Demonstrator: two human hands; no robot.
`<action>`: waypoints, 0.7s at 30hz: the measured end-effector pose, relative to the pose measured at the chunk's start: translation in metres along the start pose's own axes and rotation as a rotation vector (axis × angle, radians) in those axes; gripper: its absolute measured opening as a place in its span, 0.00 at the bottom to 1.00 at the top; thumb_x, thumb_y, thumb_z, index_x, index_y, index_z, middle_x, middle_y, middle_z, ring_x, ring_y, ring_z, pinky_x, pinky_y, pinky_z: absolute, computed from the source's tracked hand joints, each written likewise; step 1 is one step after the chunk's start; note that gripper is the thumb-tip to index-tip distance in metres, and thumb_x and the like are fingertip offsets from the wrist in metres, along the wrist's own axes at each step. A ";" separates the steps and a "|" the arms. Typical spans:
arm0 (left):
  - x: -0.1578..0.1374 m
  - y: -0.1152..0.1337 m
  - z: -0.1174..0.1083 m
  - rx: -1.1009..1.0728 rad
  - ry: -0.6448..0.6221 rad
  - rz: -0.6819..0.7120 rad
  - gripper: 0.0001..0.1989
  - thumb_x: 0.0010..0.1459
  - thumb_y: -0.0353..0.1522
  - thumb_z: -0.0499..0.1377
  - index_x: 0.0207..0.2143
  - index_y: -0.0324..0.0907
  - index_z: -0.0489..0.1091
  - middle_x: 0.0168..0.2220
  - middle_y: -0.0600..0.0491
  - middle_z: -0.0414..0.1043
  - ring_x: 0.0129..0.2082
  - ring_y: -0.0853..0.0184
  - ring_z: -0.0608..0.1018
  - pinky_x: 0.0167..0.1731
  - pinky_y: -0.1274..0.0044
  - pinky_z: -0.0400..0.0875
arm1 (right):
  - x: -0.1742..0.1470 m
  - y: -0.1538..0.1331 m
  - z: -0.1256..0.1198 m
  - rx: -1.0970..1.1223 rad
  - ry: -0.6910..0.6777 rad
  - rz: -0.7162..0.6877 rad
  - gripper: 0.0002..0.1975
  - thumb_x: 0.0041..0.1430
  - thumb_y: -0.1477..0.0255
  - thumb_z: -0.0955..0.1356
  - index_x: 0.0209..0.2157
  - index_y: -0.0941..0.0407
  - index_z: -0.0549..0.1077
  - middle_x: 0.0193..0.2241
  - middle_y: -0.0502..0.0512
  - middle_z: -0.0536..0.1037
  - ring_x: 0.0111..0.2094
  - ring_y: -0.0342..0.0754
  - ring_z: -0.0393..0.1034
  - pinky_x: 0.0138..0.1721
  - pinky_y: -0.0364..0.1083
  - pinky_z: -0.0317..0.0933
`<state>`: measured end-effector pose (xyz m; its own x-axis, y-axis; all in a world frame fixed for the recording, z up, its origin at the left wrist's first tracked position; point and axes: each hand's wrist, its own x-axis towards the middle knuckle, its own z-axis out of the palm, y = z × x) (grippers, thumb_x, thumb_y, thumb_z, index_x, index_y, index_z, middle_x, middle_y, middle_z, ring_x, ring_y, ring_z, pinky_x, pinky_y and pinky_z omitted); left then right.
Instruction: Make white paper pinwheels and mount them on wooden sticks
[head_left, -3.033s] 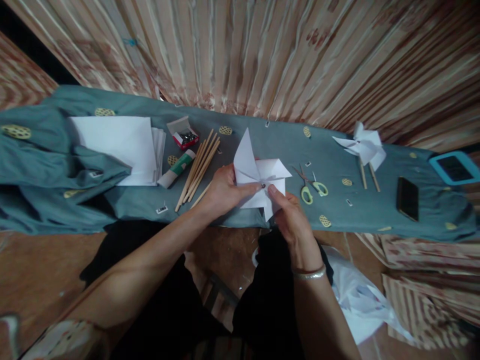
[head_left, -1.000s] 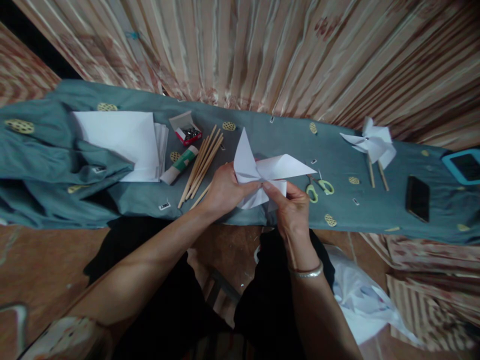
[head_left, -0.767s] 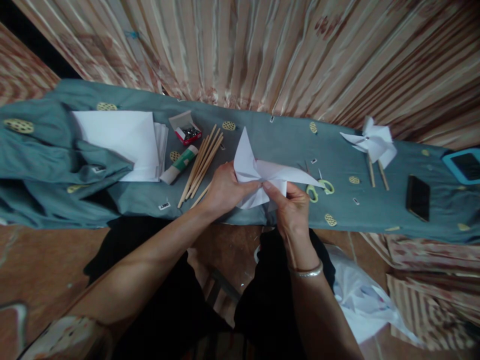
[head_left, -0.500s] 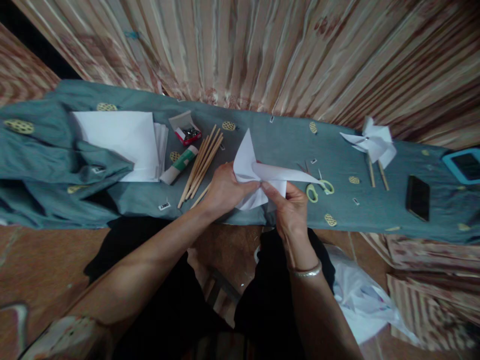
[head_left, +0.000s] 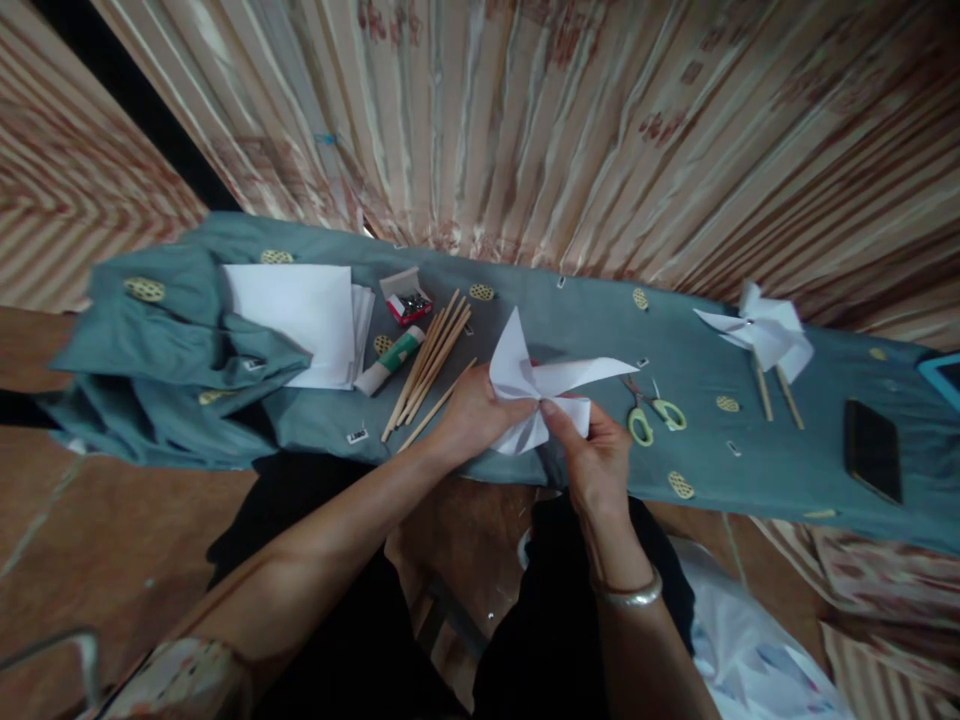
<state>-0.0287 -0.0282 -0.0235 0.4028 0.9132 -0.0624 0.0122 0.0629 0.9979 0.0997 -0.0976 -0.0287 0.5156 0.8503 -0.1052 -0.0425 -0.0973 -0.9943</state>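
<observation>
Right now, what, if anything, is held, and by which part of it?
A white folded-paper pinwheel: the left hand holds it at its left side and near its centre, the right hand at its lower right and near its centre.

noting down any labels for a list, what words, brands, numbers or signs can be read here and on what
None can be read.
Teal cloth: small black-and-white printed patches, too small and blurred.
Green and white tube: no lettering can be made out.
Red and white box: too small and blurred.
Held paper pinwheel: no writing seen.
</observation>
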 end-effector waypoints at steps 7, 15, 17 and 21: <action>-0.001 -0.001 -0.002 -0.089 -0.025 0.010 0.17 0.44 0.31 0.66 0.39 0.35 0.76 0.32 0.51 0.79 0.32 0.64 0.80 0.33 0.77 0.73 | 0.001 0.003 -0.002 -0.025 -0.007 0.028 0.14 0.43 0.61 0.77 0.28 0.56 0.78 0.22 0.46 0.77 0.24 0.42 0.66 0.30 0.44 0.61; -0.003 0.003 -0.013 -0.245 -0.050 0.044 0.18 0.48 0.36 0.66 0.41 0.37 0.73 0.38 0.47 0.78 0.38 0.63 0.80 0.43 0.72 0.73 | 0.006 -0.004 -0.009 0.115 0.097 0.087 0.14 0.37 0.65 0.79 0.27 0.56 0.79 0.23 0.47 0.80 0.24 0.42 0.69 0.31 0.44 0.64; 0.002 0.000 -0.027 -0.182 0.011 0.067 0.18 0.55 0.40 0.61 0.43 0.36 0.73 0.38 0.46 0.78 0.39 0.63 0.80 0.44 0.70 0.73 | 0.008 -0.005 -0.015 0.117 0.130 0.073 0.14 0.38 0.65 0.79 0.28 0.56 0.79 0.24 0.47 0.80 0.24 0.42 0.70 0.31 0.44 0.64; 0.017 -0.009 -0.064 0.405 0.232 0.224 0.13 0.59 0.36 0.58 0.43 0.38 0.74 0.40 0.47 0.77 0.39 0.63 0.78 0.44 0.70 0.73 | 0.012 -0.007 -0.025 0.150 0.184 0.064 0.14 0.38 0.66 0.79 0.28 0.55 0.79 0.26 0.47 0.81 0.23 0.42 0.71 0.31 0.45 0.65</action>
<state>-0.0807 0.0127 -0.0343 0.2230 0.9546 0.1976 0.3205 -0.2632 0.9099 0.1278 -0.0998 -0.0231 0.6546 0.7348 -0.1777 -0.1996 -0.0587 -0.9781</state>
